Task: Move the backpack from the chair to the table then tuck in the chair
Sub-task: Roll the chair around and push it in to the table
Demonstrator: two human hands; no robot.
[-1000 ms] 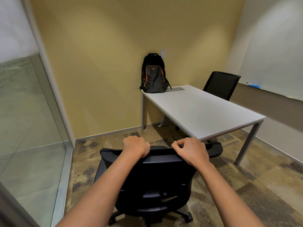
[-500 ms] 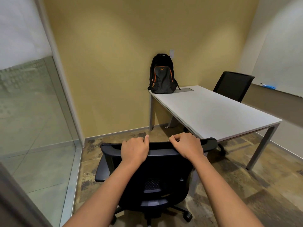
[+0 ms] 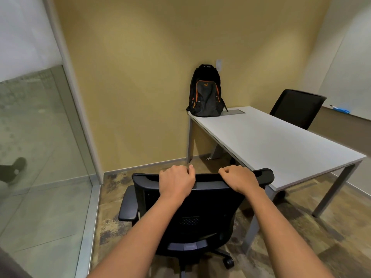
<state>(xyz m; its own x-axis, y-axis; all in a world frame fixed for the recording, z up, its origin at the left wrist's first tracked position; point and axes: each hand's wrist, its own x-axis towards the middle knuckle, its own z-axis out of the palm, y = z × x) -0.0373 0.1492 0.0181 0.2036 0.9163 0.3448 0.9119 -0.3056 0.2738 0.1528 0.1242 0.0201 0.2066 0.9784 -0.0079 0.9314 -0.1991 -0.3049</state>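
Observation:
A black backpack (image 3: 206,95) with orange trim stands upright on the far left corner of the white table (image 3: 277,145), leaning against the yellow wall. Right in front of me is a black office chair (image 3: 192,215) on castors, its back towards me, at the table's near left corner. My left hand (image 3: 176,180) and my right hand (image 3: 240,178) both grip the top edge of the chair's backrest, fingers curled over it. The chair's right side sits close to the table's near edge.
A second black chair (image 3: 297,107) stands at the table's far side. A glass partition (image 3: 40,157) with a metal frame runs along the left. A whiteboard ledge with a blue eraser (image 3: 342,110) is on the right wall. Table legs (image 3: 331,195) stand near the chair.
The chair has rolled forward and right towards the table with both hands on its backrest. My view has shifted left, so the table and backpack appear further right.

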